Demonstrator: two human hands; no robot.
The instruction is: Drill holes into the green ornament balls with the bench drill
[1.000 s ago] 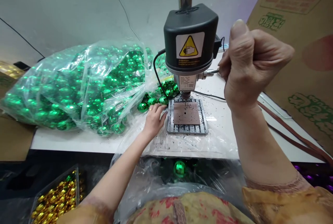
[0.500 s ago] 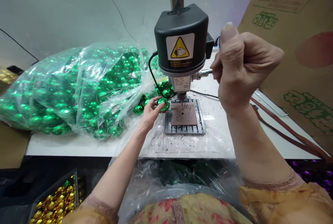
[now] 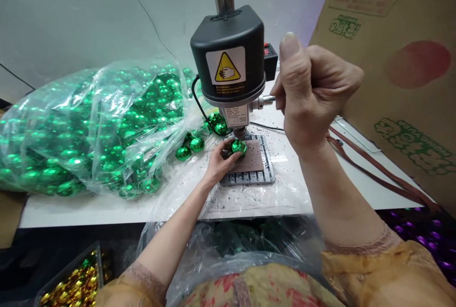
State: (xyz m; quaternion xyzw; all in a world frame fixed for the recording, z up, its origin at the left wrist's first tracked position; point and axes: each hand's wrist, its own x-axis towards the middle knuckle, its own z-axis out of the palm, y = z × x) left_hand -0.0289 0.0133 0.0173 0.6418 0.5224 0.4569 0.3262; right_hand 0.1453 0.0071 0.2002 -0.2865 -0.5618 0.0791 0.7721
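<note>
My left hand (image 3: 221, 160) grips a shiny green faceted ball (image 3: 238, 147) between thumb and fingers. It holds the ball under the chuck of a black bench drill press (image 3: 228, 55), above the brown board (image 3: 254, 157) on the slotted metal base (image 3: 269, 174). Whether the ball touches the board or the bit, I cannot tell. My right hand (image 3: 309, 93) is closed in a fist around the feed lever (image 3: 265, 101) at the drill's right side; most of the lever is hidden by my fingers.
A large clear bag (image 3: 96, 131) full of green balls lies left, with loose green balls (image 3: 183, 153) at its mouth. A cardboard box (image 3: 384, 83) stands right. Dark shavings dot the white table (image 3: 107, 212). Below are a bin of gold balls (image 3: 76, 281) and purple balls (image 3: 420, 235).
My left hand has carried the green ball rightward from beside the base to under the drill chuck. My right hand stays on the lever. The whole view has shifted slightly.
</note>
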